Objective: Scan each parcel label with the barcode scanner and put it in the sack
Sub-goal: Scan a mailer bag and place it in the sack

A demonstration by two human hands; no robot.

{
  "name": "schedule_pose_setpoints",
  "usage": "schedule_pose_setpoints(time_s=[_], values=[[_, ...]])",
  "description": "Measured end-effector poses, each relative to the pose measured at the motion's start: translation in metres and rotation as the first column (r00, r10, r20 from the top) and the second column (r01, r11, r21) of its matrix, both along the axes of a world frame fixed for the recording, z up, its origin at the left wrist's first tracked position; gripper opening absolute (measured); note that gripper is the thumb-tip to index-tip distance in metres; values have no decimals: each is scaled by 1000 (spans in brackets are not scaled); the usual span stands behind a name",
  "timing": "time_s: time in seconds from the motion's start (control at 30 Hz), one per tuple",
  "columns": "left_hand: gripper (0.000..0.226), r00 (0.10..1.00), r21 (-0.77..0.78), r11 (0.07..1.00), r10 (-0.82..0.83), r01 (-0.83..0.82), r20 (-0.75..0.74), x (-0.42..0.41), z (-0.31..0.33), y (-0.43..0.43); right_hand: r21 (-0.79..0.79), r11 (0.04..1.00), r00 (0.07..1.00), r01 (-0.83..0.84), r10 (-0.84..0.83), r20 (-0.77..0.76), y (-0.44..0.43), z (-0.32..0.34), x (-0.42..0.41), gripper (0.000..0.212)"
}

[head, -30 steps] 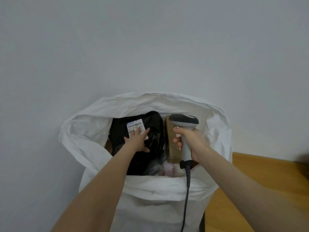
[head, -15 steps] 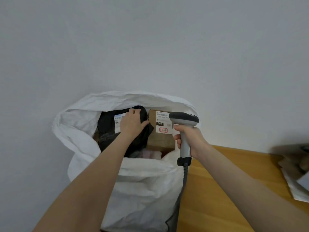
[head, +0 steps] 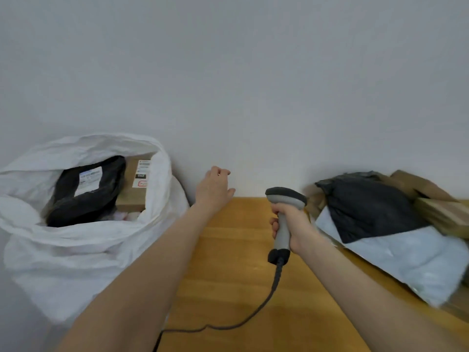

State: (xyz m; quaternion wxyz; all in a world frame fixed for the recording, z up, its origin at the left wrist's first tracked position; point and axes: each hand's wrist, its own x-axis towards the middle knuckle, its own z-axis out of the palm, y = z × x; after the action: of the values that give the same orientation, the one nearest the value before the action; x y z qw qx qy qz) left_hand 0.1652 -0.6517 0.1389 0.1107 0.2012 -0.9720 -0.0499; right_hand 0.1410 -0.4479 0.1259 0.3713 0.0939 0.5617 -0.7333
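The white sack (head: pixel 63 250) stands at the left with its mouth wide. Inside it lie a black parcel (head: pixel 86 194) with a white label and a brown cardboard box (head: pixel 132 189) with a label. My left hand (head: pixel 214 189) hovers above the table's far edge, right of the sack, fingers loosely curled and holding nothing. My right hand (head: pixel 291 222) grips the handle of the grey barcode scanner (head: pixel 284 199), its head pointing away from me. At the right lies a pile of parcels: a black bag (head: pixel 373 209), a white bag (head: pixel 411 260) and brown boxes (head: pixel 441 212).
The wooden table (head: pixel 228 275) runs from the middle to the right, against a plain grey wall. The scanner's dark cable (head: pixel 253 316) trails across the table toward its near left edge.
My left hand has let go of the black parcel and come out of the sack to the right. The view has swung right, bringing the parcel pile into sight.
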Motion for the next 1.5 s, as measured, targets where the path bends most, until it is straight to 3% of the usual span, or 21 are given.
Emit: schedule_pose_setpoints(time_s=[0.3,0.43,0.53,0.77,0.9,0.97,1.07,1.2,1.3,1.37,1.43,1.5], values=[[53,922,144,946,-316,290,222,-84,-62,150,150,950,958,274,-283,42,143,-36,-31,14],[54,901,240,920,-364,309,237,-118,-81,203,229,889,913,396,-409,7,206,-40,-49,15],[69,884,260,906,-396,333,250,-147,-91,243,250,841,875,479,-482,-53,249,-39,-74,12],[101,878,138,913,-407,383,252,-218,-118,337,191,810,830,555,-553,-68,314,-53,-149,8],[105,838,104,934,-354,343,416,-243,-140,388,187,806,827,561,-558,-77,341,-60,-181,14],[96,841,40,948,-299,315,451,-248,-149,399,178,815,833,551,-549,-67,352,-61,-193,12],[67,874,-16,951,-277,308,400,-256,-151,402,167,828,843,536,-534,-56,366,-62,-206,9],[37,883,73,943,-330,325,335,-254,-135,392,144,848,858,511,-512,-29,370,-62,-211,8],[29,966,196,947,-259,255,-4,-246,-100,371,90,861,866,500,-500,-23,361,-50,-209,8],[27,980,336,932,-77,136,-182,-242,-65,346,44,873,874,487,-485,-39,353,-39,-208,9],[23,961,566,823,117,49,-253,-236,-31,314,5,886,885,463,-462,-61,344,-27,-205,9],[18,934,826,558,249,77,-256,-222,-7,285,-17,903,899,429,-429,-89,334,-16,-199,8]])
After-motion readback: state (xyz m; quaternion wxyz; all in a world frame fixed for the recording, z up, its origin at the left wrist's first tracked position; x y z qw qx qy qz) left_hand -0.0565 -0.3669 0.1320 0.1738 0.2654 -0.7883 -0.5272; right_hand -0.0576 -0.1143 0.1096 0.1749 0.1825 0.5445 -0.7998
